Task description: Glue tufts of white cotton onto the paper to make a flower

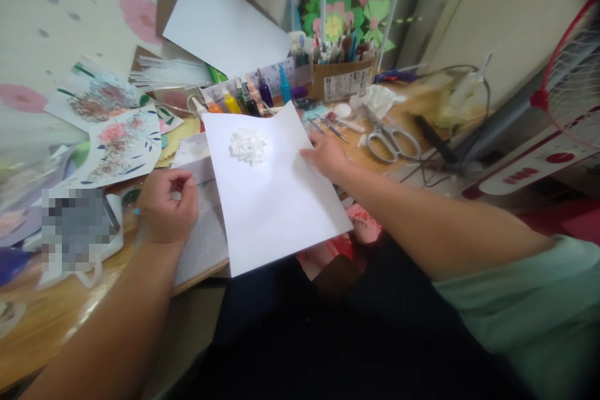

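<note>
My right hand (325, 155) grips the right edge of a white sheet of paper (285, 206), thumb on top and the other fingers mostly beneath. The sheet is tilted, and its near edge reaches out over my lap. A small relief cluster of white petal-like bits (250, 146) sits on its upper left part. To the left of the sheet and apart from it, my left hand (169, 205) is closed, its thumb and fingertips meeting in a loop. Whether anything small is between those fingertips cannot be seen. Below it lies a grey board (201, 234).
Small paint bottles (230, 102) stand behind the sheet. Scissors (391, 137) lie to the right, near a cardboard box (344, 78) of brushes. Flower pictures (124, 147) lie at left. A blurred-out item (79, 225) is at the table's left, a fan (572, 75) at far right.
</note>
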The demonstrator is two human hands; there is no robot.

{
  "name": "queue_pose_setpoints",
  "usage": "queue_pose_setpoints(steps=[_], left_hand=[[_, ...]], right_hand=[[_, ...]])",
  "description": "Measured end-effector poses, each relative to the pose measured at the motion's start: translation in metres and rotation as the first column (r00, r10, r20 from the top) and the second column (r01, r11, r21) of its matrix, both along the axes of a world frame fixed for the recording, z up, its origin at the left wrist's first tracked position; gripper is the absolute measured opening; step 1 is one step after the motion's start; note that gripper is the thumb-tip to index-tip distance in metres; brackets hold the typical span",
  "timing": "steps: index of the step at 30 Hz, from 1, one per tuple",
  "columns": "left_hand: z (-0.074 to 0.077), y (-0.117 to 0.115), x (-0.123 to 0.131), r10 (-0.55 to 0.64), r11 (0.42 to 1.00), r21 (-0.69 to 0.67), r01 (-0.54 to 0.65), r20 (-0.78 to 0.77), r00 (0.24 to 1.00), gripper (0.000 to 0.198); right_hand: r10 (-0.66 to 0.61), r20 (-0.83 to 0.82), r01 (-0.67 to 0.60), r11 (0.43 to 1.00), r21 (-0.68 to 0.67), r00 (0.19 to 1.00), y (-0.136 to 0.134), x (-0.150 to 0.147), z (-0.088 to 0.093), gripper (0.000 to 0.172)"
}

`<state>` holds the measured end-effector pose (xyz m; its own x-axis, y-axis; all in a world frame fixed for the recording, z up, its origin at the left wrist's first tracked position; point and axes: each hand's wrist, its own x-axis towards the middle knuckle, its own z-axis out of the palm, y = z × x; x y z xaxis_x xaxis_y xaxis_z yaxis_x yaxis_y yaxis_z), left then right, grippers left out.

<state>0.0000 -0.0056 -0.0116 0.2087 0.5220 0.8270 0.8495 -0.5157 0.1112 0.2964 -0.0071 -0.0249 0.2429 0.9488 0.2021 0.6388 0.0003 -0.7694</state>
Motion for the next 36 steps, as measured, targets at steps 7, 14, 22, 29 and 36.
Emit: queue_pose_setpoints(steps=[7,14,22,29,36], left_hand=[[0.0,0.0,0.0,-0.02,1.0,0.0,0.02,0.032,0.999,0.014],[0.001,-0.002,0.0,-0.052,0.999,-0.014,0.053,0.031,0.998,0.011],[0.0,-0.002,0.001,-0.05,0.995,-0.087,0.054,0.049,0.998,0.009],[0.003,-0.003,0.004,-0.15,0.985,-0.07,0.156,0.086,0.985,0.009],[0.005,-0.005,0.003,-0.165,0.984,-0.058,0.169,0.076,0.983,0.01]], right_hand=[[-0.013,0.001,0.013,1.0,0.004,1.0,0.0,0.001,-0.001,0.009],[0.001,-0.033,0.0,1.0,0.007,0.999,-0.002,0.002,-0.004,0.013],[-0.001,-0.048,0.0,1.0,-0.021,0.999,-0.004,0.002,0.001,0.013],[0.051,-0.119,-0.056,0.998,-0.042,0.992,-0.008,0.001,0.0,0.012],[0.139,-0.284,-0.185,0.972,-0.144,0.949,-0.011,0.015,-0.002,0.02]])
